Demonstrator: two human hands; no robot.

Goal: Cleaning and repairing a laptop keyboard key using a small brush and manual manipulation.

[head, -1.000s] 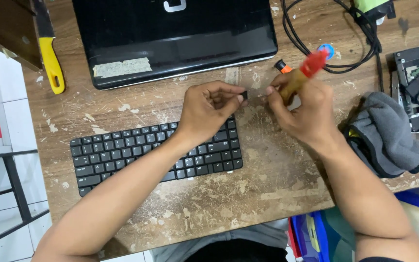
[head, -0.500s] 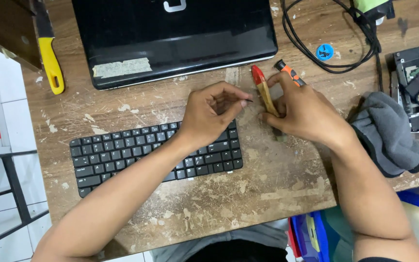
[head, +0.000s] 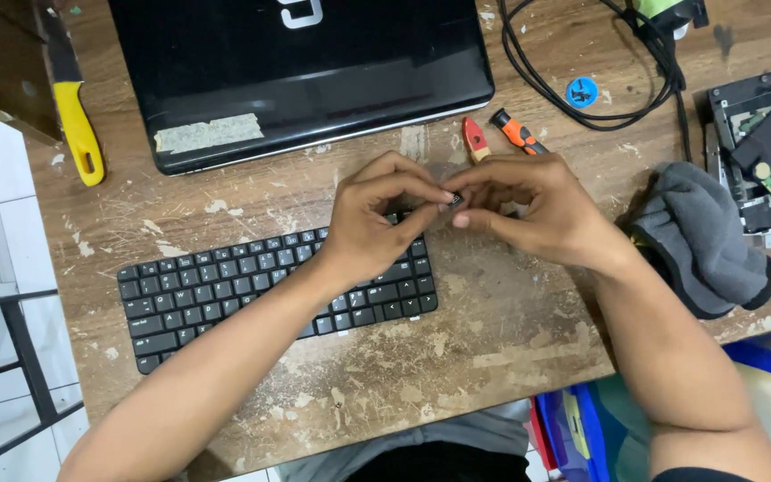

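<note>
At frame centre, left hand (head: 377,223) and right hand (head: 528,210) pinch a small dark key-sized part (head: 457,200) above the loose black laptop keyboard (head: 225,290), unfitted.

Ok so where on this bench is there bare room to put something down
The widest bare patch of the wooden bench lies between the loose keyboard and the grey cloth, toward the near edge. A narrower strip runs between the closed laptop and the keyboard. It is crowded at the far right: black cables, a circuit-board part, two small tools behind the hands.
</note>
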